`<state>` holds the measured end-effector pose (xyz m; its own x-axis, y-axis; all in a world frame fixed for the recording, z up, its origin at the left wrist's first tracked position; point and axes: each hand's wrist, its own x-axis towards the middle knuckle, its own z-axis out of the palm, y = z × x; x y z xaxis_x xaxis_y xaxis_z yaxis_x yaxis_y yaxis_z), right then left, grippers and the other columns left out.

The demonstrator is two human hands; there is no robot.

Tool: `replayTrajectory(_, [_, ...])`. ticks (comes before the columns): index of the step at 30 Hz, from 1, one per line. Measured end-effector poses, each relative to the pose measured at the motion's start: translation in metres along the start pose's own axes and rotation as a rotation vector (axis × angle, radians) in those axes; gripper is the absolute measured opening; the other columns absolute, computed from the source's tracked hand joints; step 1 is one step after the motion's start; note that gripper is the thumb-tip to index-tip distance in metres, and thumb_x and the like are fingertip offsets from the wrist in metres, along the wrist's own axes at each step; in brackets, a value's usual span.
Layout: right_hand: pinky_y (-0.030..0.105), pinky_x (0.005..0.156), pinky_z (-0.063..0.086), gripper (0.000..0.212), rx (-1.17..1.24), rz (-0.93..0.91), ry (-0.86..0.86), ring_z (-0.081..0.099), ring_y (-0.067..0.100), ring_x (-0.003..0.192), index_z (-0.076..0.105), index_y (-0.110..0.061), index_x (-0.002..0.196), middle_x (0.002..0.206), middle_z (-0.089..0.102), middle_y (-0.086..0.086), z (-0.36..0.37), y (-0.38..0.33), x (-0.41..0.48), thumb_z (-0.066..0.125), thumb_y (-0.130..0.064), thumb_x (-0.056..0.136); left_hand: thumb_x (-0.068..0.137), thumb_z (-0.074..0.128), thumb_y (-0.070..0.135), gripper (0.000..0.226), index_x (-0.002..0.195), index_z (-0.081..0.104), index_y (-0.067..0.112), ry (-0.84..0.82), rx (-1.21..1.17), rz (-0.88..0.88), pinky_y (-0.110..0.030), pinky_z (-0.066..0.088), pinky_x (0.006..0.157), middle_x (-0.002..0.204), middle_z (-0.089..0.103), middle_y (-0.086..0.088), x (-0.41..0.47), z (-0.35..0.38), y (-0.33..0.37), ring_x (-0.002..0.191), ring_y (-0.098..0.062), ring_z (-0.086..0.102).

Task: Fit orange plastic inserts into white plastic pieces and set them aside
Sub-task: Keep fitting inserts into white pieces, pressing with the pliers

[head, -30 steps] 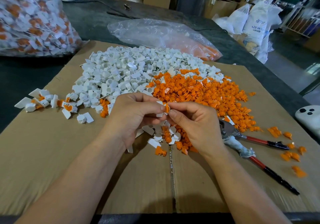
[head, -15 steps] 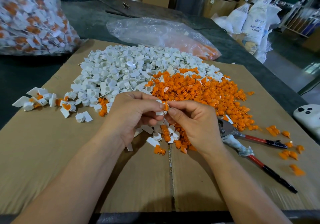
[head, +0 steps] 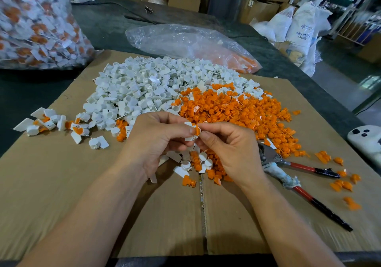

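My left hand (head: pixel 158 140) pinches a white plastic piece (head: pixel 189 136) above the cardboard sheet (head: pixel 61 184). My right hand (head: pixel 228 149) meets it from the right, its thumb and forefinger on an orange insert (head: pixel 197 130) that sits against the white piece. Behind the hands lies a big heap of white pieces (head: pixel 148 89), and to its right a heap of orange inserts (head: pixel 231 109). A small group of fitted white-and-orange pieces (head: pixel 59 122) lies at the left of the sheet.
Red-handled pliers (head: pixel 296 171) lie right of my right hand, with loose orange inserts (head: pixel 340 184) beyond them. A full bag of fitted pieces (head: pixel 35 23) stands at back left, a clear plastic bag (head: pixel 185 43) behind the heaps, a white device (head: pixel 367 138) at the right edge.
Both hands stay together on the same white piece and orange insert, with only small finger shifts. The view has tilted slightly.
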<state>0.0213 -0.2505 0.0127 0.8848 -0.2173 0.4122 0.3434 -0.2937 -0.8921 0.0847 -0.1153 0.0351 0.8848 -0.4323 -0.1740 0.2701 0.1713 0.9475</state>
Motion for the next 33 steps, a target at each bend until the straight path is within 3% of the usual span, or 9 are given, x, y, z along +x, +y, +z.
replayTrajectory(19, [0.018, 0.063, 0.052, 0.013, 0.027, 0.038, 0.001, 0.067, 0.009, 0.069, 0.069, -0.027, 0.085, 0.074, 0.071, -0.009, -0.0003, 0.0024, -0.0005, 0.062, -0.024, 0.074, 0.066, 0.071, -0.011, 0.016, 0.066, 0.061, 0.002, 0.018, 0.054, 0.005, -0.016, 0.046, 0.039, 0.046, 0.061, -0.006, -0.0010, 0.0026, 0.0001, 0.041, -0.013, 0.059])
replayTrajectory(25, [0.019, 0.063, 0.053, 0.019, 0.007, 0.036, -0.001, 0.067, 0.010, 0.069, 0.068, -0.028, 0.085, 0.074, 0.071, -0.009, -0.0012, 0.0024, -0.0007, 0.064, -0.011, 0.079, 0.066, 0.071, -0.012, 0.016, 0.067, 0.061, 0.001, 0.024, 0.057, 0.012, -0.016, 0.045, 0.039, 0.047, 0.061, -0.007, -0.0018, 0.0034, 0.0002, 0.040, -0.014, 0.059])
replayTrajectory(33, [0.020, 0.064, 0.053, 0.019, -0.017, 0.030, 0.007, 0.068, 0.011, 0.071, 0.068, -0.027, 0.085, 0.074, 0.071, -0.011, -0.0011, 0.0019, -0.0010, 0.065, -0.010, 0.080, 0.066, 0.070, -0.014, 0.016, 0.067, 0.062, 0.000, 0.020, 0.110, 0.054, -0.018, 0.047, 0.040, 0.050, 0.060, -0.007, -0.0024, 0.0043, -0.0001, 0.042, -0.014, 0.059])
